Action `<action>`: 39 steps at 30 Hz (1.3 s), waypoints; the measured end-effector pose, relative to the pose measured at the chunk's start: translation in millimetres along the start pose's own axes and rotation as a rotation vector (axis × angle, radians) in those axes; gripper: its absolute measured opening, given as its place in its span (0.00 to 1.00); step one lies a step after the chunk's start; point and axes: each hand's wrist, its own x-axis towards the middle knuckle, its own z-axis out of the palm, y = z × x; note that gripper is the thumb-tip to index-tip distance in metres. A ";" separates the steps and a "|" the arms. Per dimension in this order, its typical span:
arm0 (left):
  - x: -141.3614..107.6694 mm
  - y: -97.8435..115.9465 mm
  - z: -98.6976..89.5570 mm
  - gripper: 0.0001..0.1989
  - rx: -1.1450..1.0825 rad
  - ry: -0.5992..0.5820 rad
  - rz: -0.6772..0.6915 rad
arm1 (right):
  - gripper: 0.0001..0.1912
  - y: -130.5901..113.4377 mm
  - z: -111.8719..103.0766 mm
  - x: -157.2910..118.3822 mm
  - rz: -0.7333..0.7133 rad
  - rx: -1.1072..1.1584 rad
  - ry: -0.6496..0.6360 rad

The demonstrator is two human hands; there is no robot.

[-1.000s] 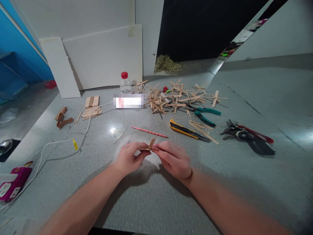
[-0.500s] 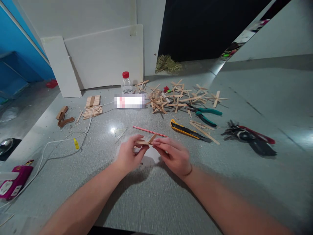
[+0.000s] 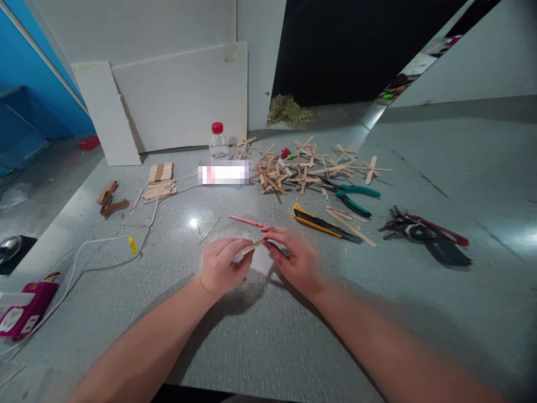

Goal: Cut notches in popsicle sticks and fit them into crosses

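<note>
Between my two hands, above the near middle of the table, are small wooden craft sticks (image 3: pixel 253 247); how they join is partly hidden by the fingers. My left hand (image 3: pixel 226 263) pinches them from the left, thumb below and fingers above. On the other side my right hand (image 3: pixel 296 257) grips their right end between thumb and fingertips. Just behind the hands lies a red pencil (image 3: pixel 245 220), its right part covered by my right hand. A clear set square (image 3: pixel 207 229) rests beyond my left hand. To the right is a yellow and black utility knife (image 3: pixel 321 223).
Crossed craft-stick pieces (image 3: pixel 302 168) are heaped at the back, beside teal-handled pliers (image 3: pixel 354 196). A red-handled hole punch (image 3: pixel 432 235) lies right. Bundled sticks (image 3: pixel 160 182), a red-capped bottle (image 3: pixel 218 146), a white cable (image 3: pixel 109 240) and a magenta power socket box (image 3: pixel 31 308) stand left and back.
The sticks have turned in my hands; the raised stick now lies lower and more in line. My left fingers have closed further over them, and my right hand has shifted slightly.
</note>
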 end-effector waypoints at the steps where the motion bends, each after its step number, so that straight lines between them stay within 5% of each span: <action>1: 0.1 0.0 -0.2 0.08 -0.003 -0.004 0.002 | 0.11 -0.2 0.3 0.4 0.000 0.006 -0.002; 26: 1.0 0.5 -1.4 0.06 -0.049 -0.017 0.028 | 0.13 6.8 4.5 -2.5 0.001 0.084 -0.038; 39: 4.6 1.8 -3.1 0.04 -0.071 -0.060 0.146 | 0.18 9.4 3.5 -5.2 -0.018 0.108 -0.059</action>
